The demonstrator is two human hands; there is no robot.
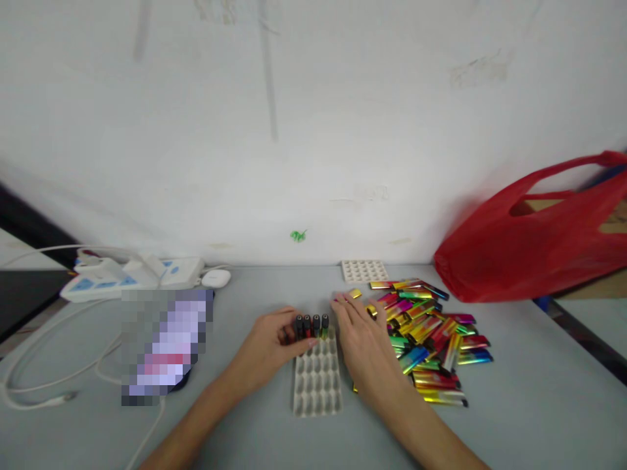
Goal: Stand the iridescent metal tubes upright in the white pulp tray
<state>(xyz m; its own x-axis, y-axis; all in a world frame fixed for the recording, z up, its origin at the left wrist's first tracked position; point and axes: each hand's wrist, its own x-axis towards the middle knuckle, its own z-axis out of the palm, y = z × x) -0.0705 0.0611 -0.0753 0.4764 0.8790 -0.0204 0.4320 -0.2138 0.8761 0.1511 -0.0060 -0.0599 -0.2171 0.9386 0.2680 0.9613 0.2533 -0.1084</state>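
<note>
A pale moulded tray [317, 385] with rows of hollows lies on the table before me. Several slim lighters [307, 326] with black tops stand upright in a row at its far end. My left hand [277, 336] is closed around the left side of this row, its thumb across the front. My right hand [360, 326] is just right of the tray, at the left edge of a heap of shiny metallic lighters [426, 326]. Its fingers are bent, and a gold lighter [355, 294] shows at their tips. The palm and most of the grip are hidden from above.
A second pale tray [365, 270] lies against the wall. At the right stands a red bag [519, 235]. To the left are a blurred-out phone [169, 352], a white power strip [132, 277], a white charger [216, 279] and loose white cables [53, 391].
</note>
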